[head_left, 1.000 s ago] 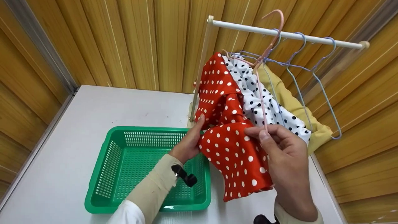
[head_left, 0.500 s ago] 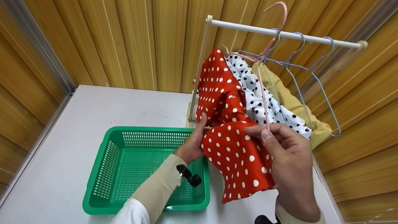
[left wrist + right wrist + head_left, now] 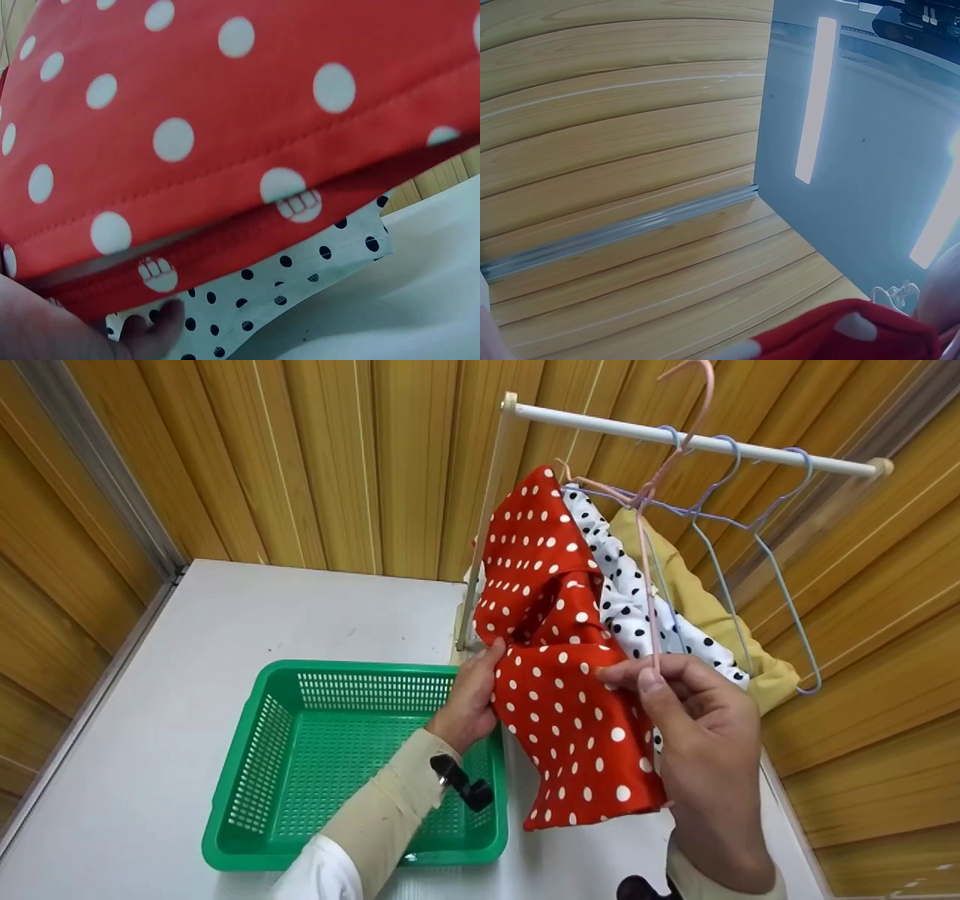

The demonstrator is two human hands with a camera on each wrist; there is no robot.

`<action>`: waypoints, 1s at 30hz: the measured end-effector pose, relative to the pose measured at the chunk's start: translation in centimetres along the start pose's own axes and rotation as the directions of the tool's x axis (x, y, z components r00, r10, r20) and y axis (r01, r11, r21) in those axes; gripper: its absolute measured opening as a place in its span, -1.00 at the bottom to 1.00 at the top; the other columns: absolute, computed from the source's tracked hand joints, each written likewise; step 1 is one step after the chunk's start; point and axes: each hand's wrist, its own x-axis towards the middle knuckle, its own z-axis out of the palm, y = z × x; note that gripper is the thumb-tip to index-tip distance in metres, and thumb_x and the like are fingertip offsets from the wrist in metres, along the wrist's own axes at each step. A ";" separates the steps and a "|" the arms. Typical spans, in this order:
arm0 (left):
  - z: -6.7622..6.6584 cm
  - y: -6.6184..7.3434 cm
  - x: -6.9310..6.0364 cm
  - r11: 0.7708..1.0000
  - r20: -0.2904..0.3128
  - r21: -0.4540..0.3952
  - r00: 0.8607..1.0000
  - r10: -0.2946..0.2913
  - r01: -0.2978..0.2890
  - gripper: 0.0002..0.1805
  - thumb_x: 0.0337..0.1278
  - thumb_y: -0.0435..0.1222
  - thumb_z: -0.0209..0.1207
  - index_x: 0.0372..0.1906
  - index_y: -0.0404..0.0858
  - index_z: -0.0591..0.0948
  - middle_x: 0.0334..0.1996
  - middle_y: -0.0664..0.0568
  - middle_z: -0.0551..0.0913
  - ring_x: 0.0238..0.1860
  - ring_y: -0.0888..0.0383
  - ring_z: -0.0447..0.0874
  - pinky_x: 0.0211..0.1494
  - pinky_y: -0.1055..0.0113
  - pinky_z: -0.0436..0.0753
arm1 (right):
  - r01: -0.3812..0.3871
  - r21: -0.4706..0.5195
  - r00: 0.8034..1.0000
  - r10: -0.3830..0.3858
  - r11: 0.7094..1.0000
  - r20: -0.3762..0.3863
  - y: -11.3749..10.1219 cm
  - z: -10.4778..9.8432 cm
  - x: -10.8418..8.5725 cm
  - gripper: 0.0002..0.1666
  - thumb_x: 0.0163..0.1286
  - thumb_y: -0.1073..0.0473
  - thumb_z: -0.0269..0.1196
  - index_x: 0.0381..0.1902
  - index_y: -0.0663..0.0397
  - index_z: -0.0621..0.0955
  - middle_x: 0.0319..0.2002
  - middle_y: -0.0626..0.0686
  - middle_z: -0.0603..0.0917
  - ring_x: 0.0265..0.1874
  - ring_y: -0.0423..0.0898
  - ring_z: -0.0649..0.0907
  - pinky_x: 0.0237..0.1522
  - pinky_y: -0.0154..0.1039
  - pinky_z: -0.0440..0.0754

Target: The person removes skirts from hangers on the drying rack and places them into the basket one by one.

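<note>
A red garment with white dots point(image 3: 559, 735) hangs on a pink clothes hanger point(image 3: 649, 577), whose hook rises above the rail. My right hand point(image 3: 701, 742) pinches the hanger's lower end between thumb and fingers, its index fingertip against the red cloth. On the other side, my left hand point(image 3: 472, 697) holds the garment's left edge, thumb in front; the other fingers are mostly behind the cloth. The left wrist view has the stitched red hem point(image 3: 225, 180) close up, fingertips point(image 3: 161, 330) below it. Only a red fold point(image 3: 847, 334) shows in the right wrist view.
A white rail point(image 3: 600, 424) carries purple-blue hangers point(image 3: 784, 585) with a white black-dotted garment point(image 3: 626, 615) and a yellow garment point(image 3: 772, 682). A green basket point(image 3: 255, 671) stands on the white table point(image 3: 322, 607). Wood-panelled walls point(image 3: 315, 457) enclose the table.
The pink hanger has moved up and right, its hook now reaching the top of the head view. The red garment's upper part went with it. My left hand has shifted slightly right.
</note>
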 end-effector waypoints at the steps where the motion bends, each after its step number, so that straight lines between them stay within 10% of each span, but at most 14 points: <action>1: 0.0 0.0 0.0 1.000 0.010 -0.020 1.000 0.005 -0.004 -0.53 0.58 0.01 0.05 0.36 -0.13 0.45 0.10 -0.02 0.66 0.00 0.10 0.72 0.06 0.28 0.78 | -0.005 -0.004 1.000 0.005 1.000 -0.003 0.0 0.0 0.0 -0.80 0.60 0.28 0.14 -0.09 0.31 0.66 -0.10 0.19 0.83 -0.02 0.09 0.75 0.02 -0.23 0.76; 6: -0.3 0.2 0.0 0.996 0.022 -0.081 0.999 0.023 -0.021 -0.48 0.50 -0.04 0.17 0.40 -0.10 0.38 0.22 -0.03 0.63 0.12 0.06 0.70 0.16 0.19 0.78 | -0.006 -0.022 1.000 0.005 1.000 -0.030 0.1 -0.2 0.1 -0.79 0.60 0.27 0.14 -0.08 0.29 0.68 -0.12 0.18 0.84 -0.06 0.07 0.75 0.00 -0.27 0.76; 13: -1.2 1.6 -0.1 0.998 -0.125 0.008 0.990 0.064 -0.063 -0.22 0.21 -0.26 0.40 0.40 -0.12 0.20 0.35 -0.12 0.45 0.28 -0.11 0.60 0.20 0.02 0.77 | -0.005 -0.007 0.999 0.005 1.000 -0.052 0.1 0.0 0.2 -0.80 0.59 0.33 0.13 -0.12 0.37 0.65 -0.18 0.17 0.85 -0.07 0.02 0.80 0.06 -0.31 0.76; 19: -1.9 2.7 -1.4 0.989 -0.089 0.107 0.990 0.111 -0.101 -0.26 0.22 -0.40 0.32 0.42 -0.18 0.23 0.35 -0.16 0.41 0.31 -0.13 0.52 0.25 -0.05 0.73 | 0.003 0.015 0.996 -0.002 1.000 -0.089 0.6 -0.1 0.5 -0.81 0.57 0.35 0.15 -0.12 0.39 0.67 -0.25 0.12 0.85 -0.11 -0.02 0.82 0.13 -0.36 0.73; 30: -3.1 3.1 -5.7 0.882 -0.020 0.423 0.971 0.240 -0.209 -0.54 0.34 -0.50 0.16 0.32 -0.39 0.55 0.20 -0.25 0.61 0.13 -0.08 0.63 0.15 0.08 0.79 | 0.031 0.176 0.985 0.000 0.984 -0.171 1.2 0.6 1.2 -0.82 0.53 0.41 0.18 -0.21 0.37 0.72 -0.39 0.12 0.81 -0.34 -0.04 0.84 0.04 -0.28 0.79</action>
